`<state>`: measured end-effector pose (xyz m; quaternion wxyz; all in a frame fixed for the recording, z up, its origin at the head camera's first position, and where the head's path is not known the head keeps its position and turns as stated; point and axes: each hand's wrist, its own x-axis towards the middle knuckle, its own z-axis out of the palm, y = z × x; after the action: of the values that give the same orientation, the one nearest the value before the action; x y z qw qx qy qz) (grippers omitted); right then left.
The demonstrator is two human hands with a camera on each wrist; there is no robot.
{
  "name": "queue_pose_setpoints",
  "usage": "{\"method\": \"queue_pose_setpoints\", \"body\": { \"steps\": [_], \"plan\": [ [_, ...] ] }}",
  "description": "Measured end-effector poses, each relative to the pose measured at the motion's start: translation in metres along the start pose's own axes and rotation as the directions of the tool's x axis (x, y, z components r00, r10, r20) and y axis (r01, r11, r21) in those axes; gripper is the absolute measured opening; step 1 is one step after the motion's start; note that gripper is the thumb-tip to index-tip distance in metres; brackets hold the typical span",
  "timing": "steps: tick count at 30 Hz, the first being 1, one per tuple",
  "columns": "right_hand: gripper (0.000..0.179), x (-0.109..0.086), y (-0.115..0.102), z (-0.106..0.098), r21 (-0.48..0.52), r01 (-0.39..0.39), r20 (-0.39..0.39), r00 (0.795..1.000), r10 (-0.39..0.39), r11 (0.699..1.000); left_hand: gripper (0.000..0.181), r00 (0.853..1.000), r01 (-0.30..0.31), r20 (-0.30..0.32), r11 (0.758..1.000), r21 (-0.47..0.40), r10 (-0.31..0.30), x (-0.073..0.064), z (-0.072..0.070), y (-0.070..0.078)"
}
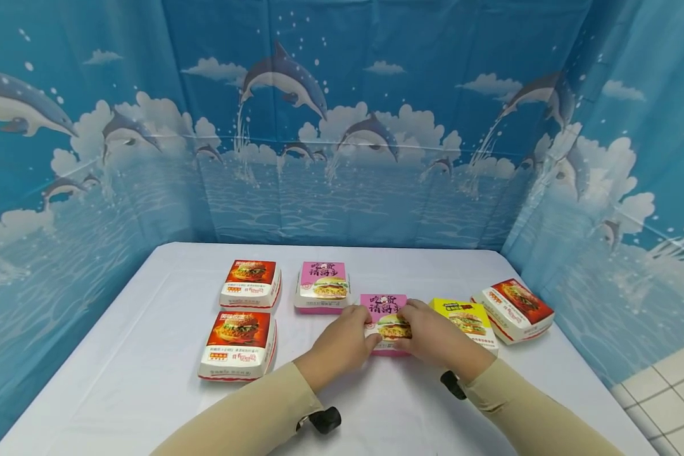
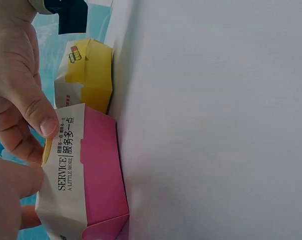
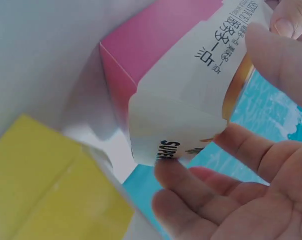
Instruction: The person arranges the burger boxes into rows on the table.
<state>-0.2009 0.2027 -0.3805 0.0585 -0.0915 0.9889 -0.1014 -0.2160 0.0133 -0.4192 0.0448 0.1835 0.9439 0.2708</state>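
Half-closed left hand (image 1: 342,342), right hand (image 1: 436,334) held nearer pink box (image 1: 386,320). Hard squeeze risked dents; right hand risked shoving yellow box (image 1: 466,318) toward right edge of desk (image 1: 570,380).

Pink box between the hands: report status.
Left hand and right hand: both gripping. Pink box: closed, upright. Yellow box: near its right side, gap between.

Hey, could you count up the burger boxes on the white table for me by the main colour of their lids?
Red boxes: 3
Pink boxes: 2
Yellow box: 1
Total: 6
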Motion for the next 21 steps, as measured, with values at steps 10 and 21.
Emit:
{"method": "queue_pose_setpoints", "body": {
  "steps": [10, 21],
  "plan": [
    [0.083, -0.013, -0.014, 0.004, 0.137, -0.093, 0.046, 0.995, 0.087, 0.986, 0.032, 0.997, -0.056, -0.048, 0.995, -0.079, 0.052, -0.018, -0.001, -0.008],
    [0.078, -0.030, -0.035, 0.009, 0.193, -0.057, 0.033, 0.998, 0.052, 0.980, 0.031, 0.992, -0.109, -0.074, 0.990, -0.094, 0.102, -0.047, -0.013, -0.024]
  ]
}}
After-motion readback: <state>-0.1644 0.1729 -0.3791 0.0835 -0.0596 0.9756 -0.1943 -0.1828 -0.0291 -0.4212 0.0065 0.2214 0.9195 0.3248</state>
